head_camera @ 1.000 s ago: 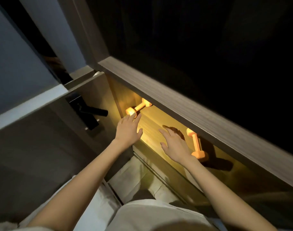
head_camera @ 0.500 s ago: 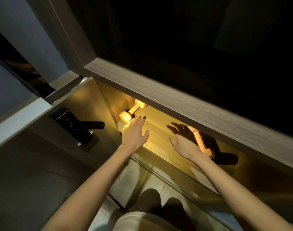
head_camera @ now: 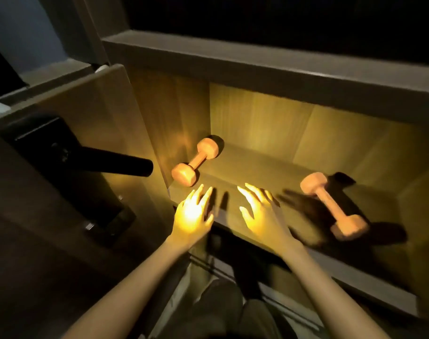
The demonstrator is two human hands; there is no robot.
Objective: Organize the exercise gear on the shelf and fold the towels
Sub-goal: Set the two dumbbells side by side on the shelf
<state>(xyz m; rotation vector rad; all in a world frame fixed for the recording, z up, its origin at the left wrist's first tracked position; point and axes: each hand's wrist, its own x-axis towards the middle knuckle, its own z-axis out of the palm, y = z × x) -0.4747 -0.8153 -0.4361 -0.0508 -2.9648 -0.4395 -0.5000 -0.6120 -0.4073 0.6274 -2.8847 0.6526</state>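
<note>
Both hands splayed wide, holding nothing, at the front edge of the lit wooden shelf [head_camera: 257, 165]: left hand [head_camera: 191, 216], right hand [head_camera: 262, 216]. Orange plastic dumbbell [head_camera: 196, 161] lies just beyond the left hand's fingertips, not touching; second orange dumbbell [head_camera: 333, 206] sits right of the right hand, apart. Black door lever [head_camera: 115, 162] left of the left hand.

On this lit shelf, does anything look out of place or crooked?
Yes: the left dumbbell lies slanted near the left wall of the shelf, while the right dumbbell lies well apart, slanted the opposite way, so they make no neat pair. The left hand and right hand hold neither.
</note>
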